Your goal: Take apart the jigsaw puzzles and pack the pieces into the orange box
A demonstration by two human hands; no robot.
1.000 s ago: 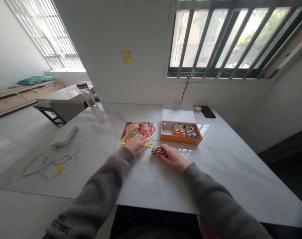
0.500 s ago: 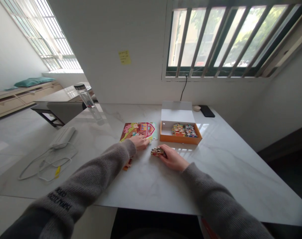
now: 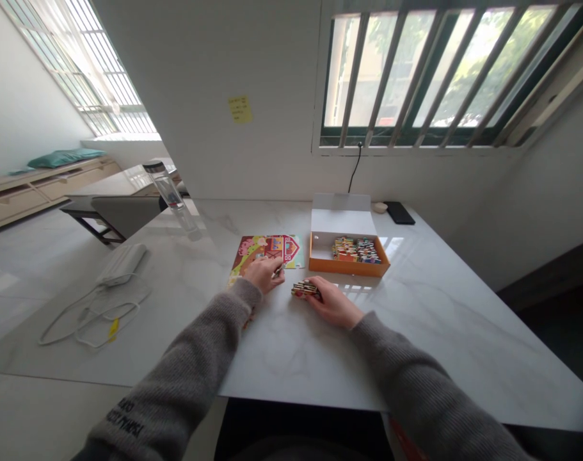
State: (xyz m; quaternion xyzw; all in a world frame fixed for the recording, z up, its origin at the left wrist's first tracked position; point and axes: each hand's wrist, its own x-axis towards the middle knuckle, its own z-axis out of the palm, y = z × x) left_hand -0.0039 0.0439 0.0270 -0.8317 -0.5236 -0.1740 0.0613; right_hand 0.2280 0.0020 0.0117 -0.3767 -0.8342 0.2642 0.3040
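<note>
While the left hand (image 3: 261, 274) rests on the near edge of a barn-picture jigsaw puzzle (image 3: 267, 248), its fingers (image 3: 274, 269) close narrowly on what looks like a single small piece, though the hand hides most of it. The puzzle lies toward the far edge of the marble desk (image 3: 430, 339), left of centre. Just to its right, the right hand (image 3: 333, 303) lies on the desk, its fingers (image 3: 311, 293) curled around a short stack of puzzle pieces (image 3: 304, 289).

That stack looks like the weakest point: if the grip slackens or the hand lifts awkwardly, the pieces could topple and slide across the glossy desk. The left sleeve (image 3: 236, 301) lies close to the puzzle's lower edge, so a sideways drag could shift its outer pieces or sweep away a small scrap by the wrist, perhaps a loose piece (image 3: 247, 323). An open orange box (image 3: 349, 264) near the far edge holds a heap of loose pieces (image 3: 357, 250). A careless reach could knock it, spilling them or jarring the puzzle beside it.
</note>
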